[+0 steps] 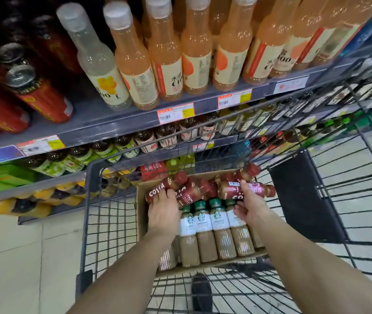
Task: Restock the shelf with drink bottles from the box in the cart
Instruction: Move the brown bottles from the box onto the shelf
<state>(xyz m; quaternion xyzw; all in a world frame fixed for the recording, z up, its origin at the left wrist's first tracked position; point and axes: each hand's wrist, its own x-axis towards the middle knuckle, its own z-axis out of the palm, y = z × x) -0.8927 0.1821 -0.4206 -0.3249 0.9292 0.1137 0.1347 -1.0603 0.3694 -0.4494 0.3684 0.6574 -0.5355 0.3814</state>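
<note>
Reaching with both bare arms into the cardboard box [141, 211] sitting in the wire shopping cart [89, 200], itself standing just beside the drinks shelf [94, 125]. Gripping with the left hand [163, 215] the leftmost Costa coffee bottle [158, 190], lying on its side at the far left of the box, cap pointing up and away; fingers curled over its lower body, thumb hidden from view. Clasping with the right hand [249, 208] a second Costa bottle [228, 189], also on its side, at the far right of the box; fingers wrapped over the top of its label, thumb spread on the near side.

Between the two held bottles, more Costa bottles [194, 191] heaped at angles and touching one another. Nearer the body, a row of Starbucks latte bottles [220, 225], green caps pointing away, packed side by side and touching, filling the near half of the box.

On the top board, peach-coloured drink bottles [196, 53] standing in ranks, one clear bottle [99, 64] with a yellow-printed label at their left end, and red cans [42, 100] further left. Along the shelf edges, orange-and-white price tags [176, 113]. On the lower boards, small dark bottles [146, 139], partly seen through the cart's wire. Beside the cart, pale floor tiles [10, 257].
</note>
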